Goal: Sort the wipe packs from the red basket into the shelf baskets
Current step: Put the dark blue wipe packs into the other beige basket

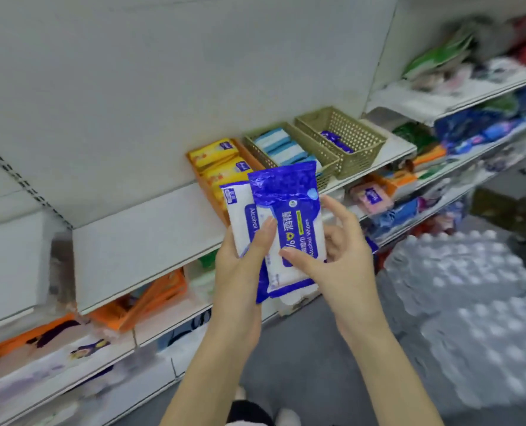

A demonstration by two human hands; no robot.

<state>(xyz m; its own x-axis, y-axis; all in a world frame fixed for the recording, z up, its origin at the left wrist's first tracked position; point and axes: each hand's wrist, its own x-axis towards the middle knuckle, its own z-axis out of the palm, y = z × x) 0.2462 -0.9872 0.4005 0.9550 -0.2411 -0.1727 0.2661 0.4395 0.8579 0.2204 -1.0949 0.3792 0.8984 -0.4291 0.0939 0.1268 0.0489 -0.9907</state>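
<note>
Centre frame, both hands are clamped on blue-and-white alcohol wipe packs (289,210), held fanned in front of the shelf (151,222). The left hand (240,265) grips them from the left, thumb across the front. The right hand (338,253) pinches the front one, thumb on its face, fingers behind. Just above sit the shelf baskets: an orange basket (208,187) of yellow packs (215,152), a tan basket (326,170) of blue-striped packs (280,146), and right of it a second tan basket (360,152) holding one blue pack (337,141).
</note>
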